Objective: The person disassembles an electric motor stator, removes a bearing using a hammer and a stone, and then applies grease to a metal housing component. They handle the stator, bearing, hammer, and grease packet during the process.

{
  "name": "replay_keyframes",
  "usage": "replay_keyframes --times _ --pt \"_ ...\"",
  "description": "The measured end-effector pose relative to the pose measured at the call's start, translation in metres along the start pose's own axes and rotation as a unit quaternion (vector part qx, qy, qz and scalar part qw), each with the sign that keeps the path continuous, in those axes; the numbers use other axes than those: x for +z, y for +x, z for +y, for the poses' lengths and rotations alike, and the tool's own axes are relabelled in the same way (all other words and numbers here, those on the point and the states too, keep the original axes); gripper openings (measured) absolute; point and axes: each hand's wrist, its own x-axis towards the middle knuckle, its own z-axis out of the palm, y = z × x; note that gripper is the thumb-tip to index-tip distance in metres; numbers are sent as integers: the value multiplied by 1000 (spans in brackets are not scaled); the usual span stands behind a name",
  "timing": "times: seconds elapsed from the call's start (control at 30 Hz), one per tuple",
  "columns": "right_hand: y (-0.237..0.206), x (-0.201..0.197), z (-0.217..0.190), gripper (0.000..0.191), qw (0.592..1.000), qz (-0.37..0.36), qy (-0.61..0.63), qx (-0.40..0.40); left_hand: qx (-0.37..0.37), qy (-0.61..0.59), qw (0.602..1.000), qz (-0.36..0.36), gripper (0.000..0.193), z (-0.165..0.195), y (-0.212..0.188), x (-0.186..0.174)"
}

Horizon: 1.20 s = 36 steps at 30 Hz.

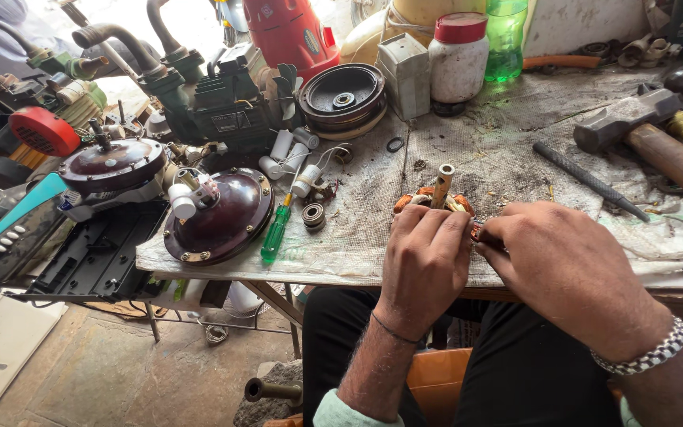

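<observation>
Gripping a copper-wound stator (430, 202) at the near bench (452, 150) edge, your left hand (424, 261) and right hand (559, 265) both clasp it. Far behind stand a red-lidded white jar (458, 59), contents hidden, and a green bottle (505, 35).

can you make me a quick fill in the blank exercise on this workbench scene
1. Both hands, the left hand and the right hand, work on a copper-wound motor part with a ____ sticking up from it.
2. The screwdriver has a ____ handle.
3. The white jar has a ____ lid.
4. The hammer lies to the person's ____.

Missing words: shaft; green; red; right
</observation>
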Motion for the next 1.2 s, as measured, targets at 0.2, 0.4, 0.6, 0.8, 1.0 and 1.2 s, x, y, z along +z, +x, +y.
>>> replay_keyframes --times 0.2,0.4,0.6,0.8,1.0,1.2 --pt "3 -8 -3 26 999 -32 41 7 -2 0 1000 3 23 -8 -3 3" --pt "10 -12 2 22 990 -102 85 40 -7 -33 999 5 20 -10 -7 5" --pt "7 -7 3 24 992 -57 99 58 15 -4 1000 -8 25 -10 -4 1" --pt "11 -3 11 23 988 -54 143 12 0 -17 1000 7 18 -12 -2 1" --pt "23 10 41 36 953 -132 269 -52 -40 -62 997 32 12 -17 -5 5" --pt "37 24 63 45 881 -203 428 -18 -57 -73 995 34 11 -19 -6 6"
